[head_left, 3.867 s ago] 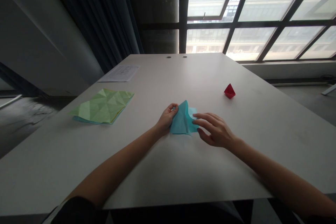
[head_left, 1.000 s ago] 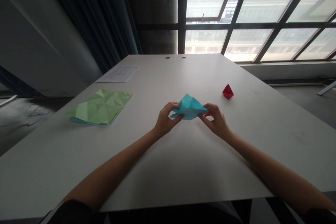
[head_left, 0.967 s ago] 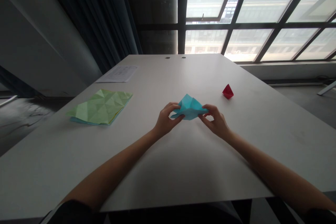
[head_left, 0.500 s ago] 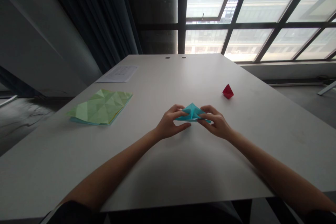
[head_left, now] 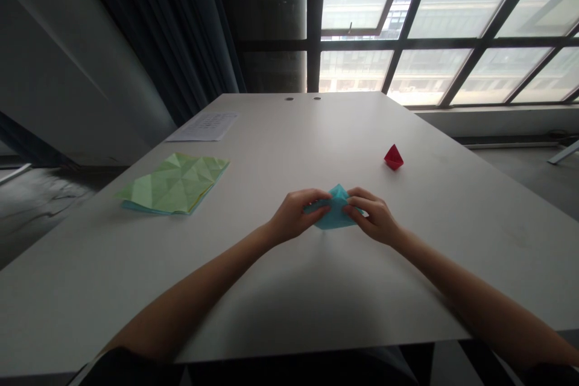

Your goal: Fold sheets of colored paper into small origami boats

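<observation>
A folded piece of light-blue origami paper (head_left: 335, 217) is held between my two hands above the near middle of the white table (head_left: 289, 301). My left hand (head_left: 296, 213) pinches its left side between thumb and fingers. On the right side, my right hand (head_left: 373, 214) grips it with the thumb below and the fingers bent over the edge. A small peak of the paper rises between the fingertips, and its lower face is turned toward me. The fingers partly cover both side edges.
Creased green paper (head_left: 178, 184) lies at the left on top of blue sheets. A small red folded paper piece (head_left: 393, 158) sits to the right, beyond my right hand. Farther back at the left lies a printed white sheet (head_left: 205, 126).
The light-blue paper has tipped so its lower face shows more. My left thumb, apart from the paper before, now presses against it.
</observation>
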Motion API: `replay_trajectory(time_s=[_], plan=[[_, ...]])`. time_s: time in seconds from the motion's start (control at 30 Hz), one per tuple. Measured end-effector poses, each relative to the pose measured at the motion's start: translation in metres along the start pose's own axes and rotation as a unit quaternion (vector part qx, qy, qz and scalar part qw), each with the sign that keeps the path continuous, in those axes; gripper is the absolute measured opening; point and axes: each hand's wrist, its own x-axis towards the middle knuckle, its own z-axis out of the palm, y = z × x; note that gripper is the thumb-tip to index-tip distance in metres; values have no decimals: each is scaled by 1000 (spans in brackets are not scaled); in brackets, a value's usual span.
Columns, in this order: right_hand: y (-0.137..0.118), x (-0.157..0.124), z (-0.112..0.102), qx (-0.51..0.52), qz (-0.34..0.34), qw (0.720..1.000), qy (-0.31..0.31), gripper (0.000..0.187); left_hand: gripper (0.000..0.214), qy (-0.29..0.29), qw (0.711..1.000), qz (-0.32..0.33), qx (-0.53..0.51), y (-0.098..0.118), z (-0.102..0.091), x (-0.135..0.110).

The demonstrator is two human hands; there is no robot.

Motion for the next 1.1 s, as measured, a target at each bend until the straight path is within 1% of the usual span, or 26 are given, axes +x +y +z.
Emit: replay_trajectory(time_s=[0.17, 0.3, 0.4, 0.5, 0.57, 0.63, 0.7, 0.8, 0.83, 0.9, 0.97, 1.03, 1.1], plan=[[-1, -1, 1, 8, 30, 1000, 1, 14, 30, -2, 998, -26, -58, 6, 0, 0], [1, -3, 2, -3, 60, 998, 33, 20, 30, -7, 995, -53, -84, 6, -1, 1], [1, -4, 4, 6, 80, 996, 43, 25, 30, -12, 996, -45, -81, 4, 0, 0], [1, -3, 6, 25, 86, 995, 52, 22, 26, -1, 998, -32, -63, 3, 2, -1], [0, -2, 8, 44, 92, 993, 59, 19, 28, 1, 996, -48, -71, 4, 3, -2], [-2, -1, 10, 75, 103, 990, 67, 18, 35, -2, 993, -75, -91, 5, 3, -3], [-4, -1, 11, 118, 119, 983, 74, 24, 40, -3, 990, -96, -107, 8, 4, -3], [-8, 1, 11, 158, 160, 971, 76, 40, 39, -12, 985, -114, -130, 12, 4, -4], [-8, 2, 11, 160, 177, 968, 77, 39, 36, -19, 983, -118, -137, 13, 4, -4], [-9, 3, 12, 165, 208, 961, 74, 28, 29, -33, 981, -126, -141, 16, 4, -4], [-10, 4, 12, 181, 224, 955, 64, 18, 25, -42, 980, -138, -141, 17, 4, -4], [-10, 5, 13, 206, 231, 950, 49, 17, 26, -51, 976, -151, -147, 17, 4, -4], [-10, 5, 13, 235, 242, 940, 43, 20, 28, -59, 974, -157, -155, 17, 4, -4]])
